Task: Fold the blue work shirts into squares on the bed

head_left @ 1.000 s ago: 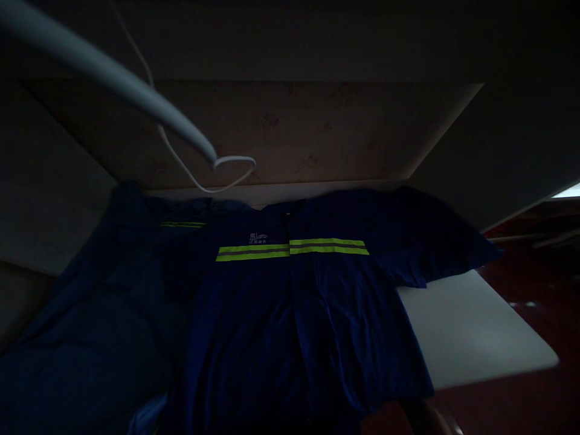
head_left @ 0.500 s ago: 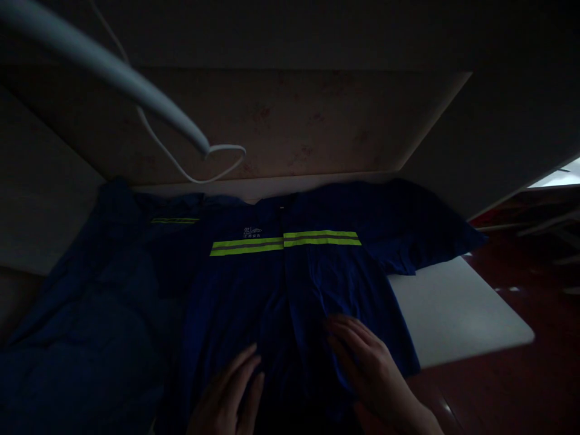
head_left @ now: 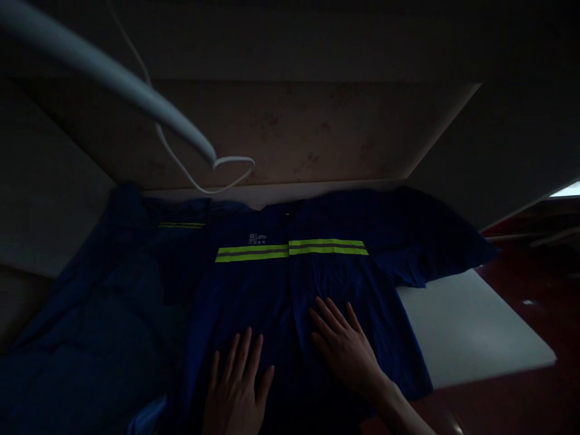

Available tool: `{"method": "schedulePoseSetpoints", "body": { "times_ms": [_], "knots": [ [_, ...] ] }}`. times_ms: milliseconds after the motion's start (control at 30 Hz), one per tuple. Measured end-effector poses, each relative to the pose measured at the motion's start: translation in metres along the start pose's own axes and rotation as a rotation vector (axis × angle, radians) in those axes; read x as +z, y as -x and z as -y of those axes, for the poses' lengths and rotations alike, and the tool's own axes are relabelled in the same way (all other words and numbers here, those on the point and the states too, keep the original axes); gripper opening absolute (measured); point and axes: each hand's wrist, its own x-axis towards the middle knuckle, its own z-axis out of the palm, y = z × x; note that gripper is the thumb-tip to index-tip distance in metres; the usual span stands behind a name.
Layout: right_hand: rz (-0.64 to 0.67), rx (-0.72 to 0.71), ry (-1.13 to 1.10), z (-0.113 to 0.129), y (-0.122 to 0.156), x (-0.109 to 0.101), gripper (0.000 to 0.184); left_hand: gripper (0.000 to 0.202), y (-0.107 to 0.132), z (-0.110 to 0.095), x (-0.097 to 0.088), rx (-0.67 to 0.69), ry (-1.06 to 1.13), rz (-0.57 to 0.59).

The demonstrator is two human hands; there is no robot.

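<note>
A dark blue work shirt point(head_left: 272, 290) lies spread out with its front up, its sleeves out to the sides. A yellow-green reflective band crosses the chest, and a small pale print shows above the band on the left. My left hand point(head_left: 238, 386) rests flat, fingers spread, on the lower left part of the shirt. Further right and a little higher, my right hand point(head_left: 347, 347) also lies flat on the cloth with its fingers apart. Neither hand holds anything. The bottom hem of the shirt is lost in the dark near my hands.
Another blue garment point(head_left: 99, 302) with a thin yellow-green stripe lies crumpled at the left. A white tabletop point(head_left: 480, 332) shows at the right, above a red floor point(head_left: 512, 405). Overhead on the left hangs a pale tube point(head_left: 136, 90) with a looped white cord point(head_left: 244, 159).
Both hands have flattened onto the shirt with fingers spread; before, they were more curled. My right hand has moved slightly up and left. The whole view has shifted a little.
</note>
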Motion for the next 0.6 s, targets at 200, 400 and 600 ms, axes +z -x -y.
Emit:
{"method": "schedulePoseSetpoints", "body": {
  "times_ms": [200,400,600],
  "knots": [
    [-0.075,0.082,0.038,-0.034,0.006,-0.003,0.053,0.057,0.006,0.027,0.006,-0.042,0.037,-0.022],
    [-0.139,0.282,-0.226,-0.086,0.016,-0.025,0.046,0.052,0.011,0.078,0.007,-0.264,0.48,0.21],
    [-0.639,0.965,-0.256,-0.188,0.001,-0.073,0.064,0.048,-0.05,0.178,-0.024,-0.978,0.968,0.167]
  ]
}}
